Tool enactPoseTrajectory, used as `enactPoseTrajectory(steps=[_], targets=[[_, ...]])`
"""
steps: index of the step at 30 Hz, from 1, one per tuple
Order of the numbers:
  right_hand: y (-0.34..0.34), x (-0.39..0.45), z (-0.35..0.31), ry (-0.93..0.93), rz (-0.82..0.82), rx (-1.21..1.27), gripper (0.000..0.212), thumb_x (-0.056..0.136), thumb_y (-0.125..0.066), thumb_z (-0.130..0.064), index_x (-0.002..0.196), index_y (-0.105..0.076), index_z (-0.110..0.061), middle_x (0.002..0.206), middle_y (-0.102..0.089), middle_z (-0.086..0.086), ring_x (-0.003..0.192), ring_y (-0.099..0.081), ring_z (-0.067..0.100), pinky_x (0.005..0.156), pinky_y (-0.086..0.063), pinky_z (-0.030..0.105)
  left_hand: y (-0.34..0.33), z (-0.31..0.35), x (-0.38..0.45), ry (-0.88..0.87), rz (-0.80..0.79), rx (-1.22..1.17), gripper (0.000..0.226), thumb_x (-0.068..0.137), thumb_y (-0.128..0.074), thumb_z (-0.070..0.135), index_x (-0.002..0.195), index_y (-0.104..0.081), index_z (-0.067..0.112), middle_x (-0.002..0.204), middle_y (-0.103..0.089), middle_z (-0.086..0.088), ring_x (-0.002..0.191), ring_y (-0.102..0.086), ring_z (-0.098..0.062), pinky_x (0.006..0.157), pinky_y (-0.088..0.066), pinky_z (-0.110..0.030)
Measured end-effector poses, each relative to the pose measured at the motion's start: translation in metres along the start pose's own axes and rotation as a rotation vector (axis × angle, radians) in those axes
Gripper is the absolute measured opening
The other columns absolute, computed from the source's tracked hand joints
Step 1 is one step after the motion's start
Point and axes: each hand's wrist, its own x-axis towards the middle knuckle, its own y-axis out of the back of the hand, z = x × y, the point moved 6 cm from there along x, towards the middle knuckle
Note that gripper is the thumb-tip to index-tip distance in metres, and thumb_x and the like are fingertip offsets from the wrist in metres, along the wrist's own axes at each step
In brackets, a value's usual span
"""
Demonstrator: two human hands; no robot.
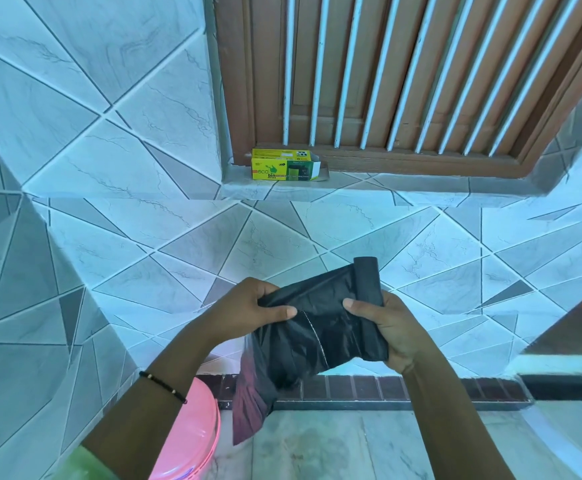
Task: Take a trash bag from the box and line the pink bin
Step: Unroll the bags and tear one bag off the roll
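Note:
I hold a black roll of trash bags [371, 306] upright in my right hand [390, 327], thumb pressed on the unrolled sheet. My left hand [248, 306] pinches the loose black trash bag [300, 337] just left of a perforated line. The bag's free end hangs down toward the floor. The yellow and green trash bag box [284, 165] lies on the window sill, one end flap open. The pink bin [192, 434] stands on the floor at lower left, partly hidden behind my left forearm.
A tiled wall [178, 237] faces me, with a wooden window frame and white bars [404, 74] above the sill. A tiled pillar juts out at left. Dark brick skirting [369, 388] meets a marble floor [334, 445]. A ledge sits at right.

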Motion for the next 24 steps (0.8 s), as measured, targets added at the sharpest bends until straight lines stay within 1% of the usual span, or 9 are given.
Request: enactPoseTrajectory(steps=[3, 6, 9, 12, 14, 16, 19, 22, 24], targets=[[0.0, -0.001, 0.003, -0.008, 0.023, -0.037, 0.013, 0.08, -0.065, 0.0, 0.094, -0.066, -0.001, 0.092, -0.07, 0.021, 0.082, -0.067, 0.035, 0.07, -0.057, 0.043, -0.002, -0.002, -0.002, 0.031, -0.086, -0.077, 0.007, 0.084, -0.069, 0.021, 0.08, -0.073, 0.017, 0.077, -0.074, 0.004, 0.074, -0.069, -0.011, 0.071, -0.055, -0.023], [-0.003, -0.002, 0.004, 0.009, 0.061, -0.095, 0.012, 0.081, -0.067, 0.0, 0.092, -0.066, -0.004, 0.089, -0.071, 0.019, 0.079, -0.069, 0.035, 0.069, -0.058, 0.042, -0.007, -0.002, -0.001, 0.011, -0.118, -0.068, 0.014, 0.087, -0.064, 0.014, 0.098, -0.072, 0.013, 0.096, -0.075, -0.009, 0.083, -0.068, -0.012, 0.079, -0.054, -0.023], [-0.004, -0.002, -0.001, 0.055, 0.097, -0.189, 0.009, 0.081, -0.067, 0.0, 0.088, -0.066, -0.006, 0.083, -0.071, 0.015, 0.072, -0.07, 0.028, 0.064, -0.058, 0.036, -0.009, -0.002, 0.001, -0.022, -0.079, 0.029, 0.013, 0.087, -0.062, 0.016, 0.097, -0.07, 0.02, 0.1, -0.072, -0.011, 0.083, -0.064, -0.011, 0.083, -0.049, -0.025], [-0.008, -0.004, -0.006, 0.093, 0.106, -0.261, 0.011, 0.082, -0.065, 0.0, 0.085, -0.065, -0.01, 0.077, -0.071, 0.008, 0.065, -0.071, 0.019, 0.058, -0.058, 0.029, -0.01, -0.004, 0.003, -0.056, -0.067, 0.176, 0.014, 0.082, -0.055, 0.023, 0.09, -0.066, 0.02, 0.093, -0.068, -0.017, 0.08, -0.063, -0.028, 0.081, -0.05, -0.04], [-0.011, -0.005, -0.007, 0.109, 0.112, -0.276, 0.012, 0.082, -0.065, 0.0, 0.086, -0.065, -0.012, 0.077, -0.071, 0.007, 0.063, -0.071, 0.017, 0.056, -0.058, 0.028, -0.012, -0.003, 0.005, -0.076, -0.042, 0.206, 0.014, 0.082, -0.051, 0.02, 0.087, -0.065, 0.019, 0.088, -0.067, -0.017, 0.083, -0.064, -0.032, 0.077, -0.05, -0.038], [-0.01, -0.005, -0.01, 0.123, 0.149, -0.253, 0.01, 0.082, -0.065, -0.001, 0.087, -0.065, -0.01, 0.078, -0.071, 0.007, 0.063, -0.071, 0.018, 0.054, -0.057, 0.029, -0.007, 0.001, 0.006, -0.092, 0.057, 0.218, 0.013, 0.086, -0.056, 0.019, 0.087, -0.067, 0.025, 0.086, -0.071, -0.005, 0.083, -0.066, -0.023, 0.076, -0.049, -0.031], [-0.003, -0.002, -0.013, 0.125, 0.238, -0.124, 0.011, 0.081, -0.068, -0.004, 0.091, -0.064, -0.007, 0.083, -0.07, 0.013, 0.072, -0.071, 0.026, 0.062, -0.059, 0.035, 0.013, -0.002, 0.002, -0.062, 0.348, 0.2, 0.016, 0.086, -0.062, 0.032, 0.103, -0.063, 0.032, 0.09, -0.067, 0.006, 0.086, -0.063, -0.01, 0.074, -0.047, -0.024], [0.0, 0.001, -0.006, 0.088, 0.293, 0.026, 0.016, 0.082, -0.068, -0.006, 0.097, -0.064, -0.005, 0.091, -0.071, 0.014, 0.081, -0.069, 0.031, 0.068, -0.058, 0.041, 0.028, -0.014, -0.015, 0.048, 0.667, 0.119, 0.023, 0.087, -0.058, 0.042, 0.097, -0.061, 0.023, 0.094, -0.063, 0.005, 0.09, -0.058, -0.013, 0.076, -0.042, -0.025], [-0.004, 0.002, 0.001, 0.056, 0.297, 0.112, 0.015, 0.082, -0.067, -0.005, 0.097, -0.063, -0.004, 0.092, -0.068, 0.017, 0.083, -0.066, 0.033, 0.072, -0.057, 0.043, 0.011, -0.028, -0.02, 0.238, 0.588, -0.029, 0.047, 0.089, -0.046, 0.054, 0.086, -0.066, 0.012, 0.085, -0.066, -0.002, 0.08, -0.059, -0.02, 0.069, -0.041, -0.027]])
